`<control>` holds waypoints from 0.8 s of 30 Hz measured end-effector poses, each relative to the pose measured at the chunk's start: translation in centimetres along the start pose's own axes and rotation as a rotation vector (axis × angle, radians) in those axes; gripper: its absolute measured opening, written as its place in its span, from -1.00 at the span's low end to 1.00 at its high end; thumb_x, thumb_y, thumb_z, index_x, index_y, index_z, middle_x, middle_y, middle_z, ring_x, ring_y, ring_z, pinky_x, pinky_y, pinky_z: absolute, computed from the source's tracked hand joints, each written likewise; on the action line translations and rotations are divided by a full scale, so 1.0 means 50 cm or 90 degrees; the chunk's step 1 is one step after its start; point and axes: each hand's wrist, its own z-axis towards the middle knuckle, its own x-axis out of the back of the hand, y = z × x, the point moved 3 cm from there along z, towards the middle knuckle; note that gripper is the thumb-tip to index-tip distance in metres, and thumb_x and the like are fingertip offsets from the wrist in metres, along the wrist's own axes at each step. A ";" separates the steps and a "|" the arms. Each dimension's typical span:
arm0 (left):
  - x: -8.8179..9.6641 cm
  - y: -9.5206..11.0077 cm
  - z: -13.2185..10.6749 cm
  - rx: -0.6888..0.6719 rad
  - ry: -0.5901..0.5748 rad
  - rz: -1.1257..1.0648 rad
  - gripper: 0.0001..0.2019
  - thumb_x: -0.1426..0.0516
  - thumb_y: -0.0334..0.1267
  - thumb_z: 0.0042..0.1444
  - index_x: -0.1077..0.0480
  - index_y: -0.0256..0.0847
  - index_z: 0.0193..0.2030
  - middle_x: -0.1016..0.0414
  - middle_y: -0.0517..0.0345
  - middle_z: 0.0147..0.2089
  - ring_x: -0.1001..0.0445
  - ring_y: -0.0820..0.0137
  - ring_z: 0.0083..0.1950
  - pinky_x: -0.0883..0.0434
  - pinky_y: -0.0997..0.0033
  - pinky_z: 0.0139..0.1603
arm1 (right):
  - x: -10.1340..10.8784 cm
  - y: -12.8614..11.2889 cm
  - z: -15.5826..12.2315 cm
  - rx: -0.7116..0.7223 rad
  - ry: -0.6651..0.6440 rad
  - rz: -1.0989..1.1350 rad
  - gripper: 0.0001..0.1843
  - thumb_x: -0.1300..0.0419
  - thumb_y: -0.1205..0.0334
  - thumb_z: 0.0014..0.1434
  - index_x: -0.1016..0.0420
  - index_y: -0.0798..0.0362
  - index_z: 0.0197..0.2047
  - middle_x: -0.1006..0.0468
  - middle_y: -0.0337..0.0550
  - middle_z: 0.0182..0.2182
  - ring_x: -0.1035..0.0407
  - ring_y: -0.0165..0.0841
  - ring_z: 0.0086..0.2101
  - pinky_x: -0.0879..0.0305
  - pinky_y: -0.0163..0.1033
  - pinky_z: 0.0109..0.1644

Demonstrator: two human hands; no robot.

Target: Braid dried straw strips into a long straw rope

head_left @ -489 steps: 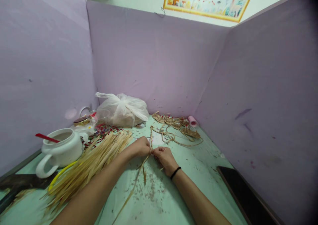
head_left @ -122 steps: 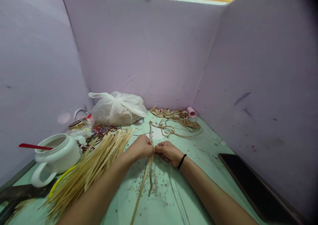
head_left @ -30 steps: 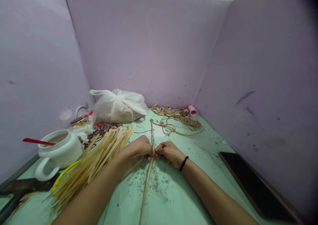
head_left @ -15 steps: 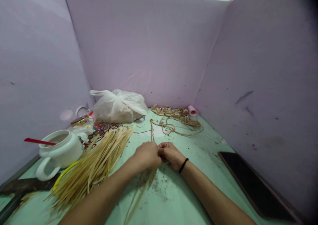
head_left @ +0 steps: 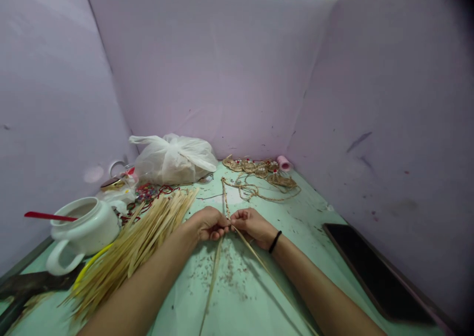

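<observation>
My left hand and my right hand meet at the middle of the green table, both pinched on a thin straw braid. The braided part runs away from my fingers toward the back wall. Two loose straw strands trail from my fingers toward me, one straight down and one slanting to the right. A black band sits on my right wrist. A large pile of pale straw strips lies just left of my left forearm.
A white mug with a red stick in it stands at the left. Behind it lie beads and red cord, a white plastic bag, finished straw pieces with cord and a pink spool. A dark slab lies right. Purple partitions enclose three sides.
My left hand, which lay over the strands half a second ago, has drawn back to a pinch. One strand now slants out to the lower right.
</observation>
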 end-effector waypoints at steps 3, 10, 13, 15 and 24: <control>0.006 0.004 -0.004 -0.038 0.096 0.119 -0.92 -0.01 -0.48 -0.27 -0.28 -0.36 -0.68 -0.15 0.25 -0.79 -0.06 0.61 -0.78 0.03 0.60 -0.76 | 0.002 -0.001 0.007 0.070 0.017 -0.082 -0.97 -0.09 0.42 -0.20 -0.28 0.15 -0.60 -0.34 -0.30 -0.69 -0.09 -0.59 -0.67 0.03 -0.45 -0.60; -0.012 0.016 -0.018 -0.205 0.177 0.152 -0.91 -0.02 -0.46 -0.33 -0.20 -0.31 -0.74 -0.03 0.33 -0.82 0.08 0.66 -0.78 0.15 0.57 -0.73 | 0.028 0.010 0.017 0.140 0.086 -0.294 -0.93 -0.08 0.37 -0.19 -0.35 0.15 -0.61 -0.26 -0.32 -0.72 -0.06 -0.55 -0.64 0.06 -0.43 -0.59; -0.022 0.010 -0.010 -0.218 0.172 0.086 -0.94 -0.03 -0.45 -0.31 -0.25 -0.32 -0.70 -0.05 0.33 -0.81 0.08 0.67 -0.77 0.15 0.58 -0.72 | 0.043 -0.001 0.009 0.119 0.057 -0.281 -0.92 -0.07 0.36 -0.19 -0.35 0.16 -0.63 -0.25 -0.33 -0.74 -0.04 -0.56 -0.65 0.07 -0.43 -0.59; -0.026 0.004 -0.004 -0.206 0.178 0.048 -0.97 -0.05 -0.43 -0.29 -0.29 -0.33 -0.65 -0.07 0.33 -0.80 0.08 0.66 -0.77 0.15 0.58 -0.72 | 0.053 -0.009 -0.001 0.076 0.033 -0.254 -0.92 -0.07 0.37 -0.21 -0.35 0.17 -0.64 -0.24 -0.34 -0.75 0.00 -0.58 -0.67 0.10 -0.43 -0.61; -0.036 0.001 -0.008 -0.191 0.199 0.018 -0.99 -0.07 -0.44 -0.30 -0.28 -0.32 -0.65 -0.07 0.34 -0.81 0.06 0.64 -0.76 0.13 0.59 -0.72 | 0.148 -0.010 -0.009 -0.057 0.152 -0.307 -0.95 -0.11 0.39 -0.23 -0.38 0.15 -0.63 -0.23 -0.32 -0.78 -0.01 -0.55 -0.72 0.11 -0.40 -0.65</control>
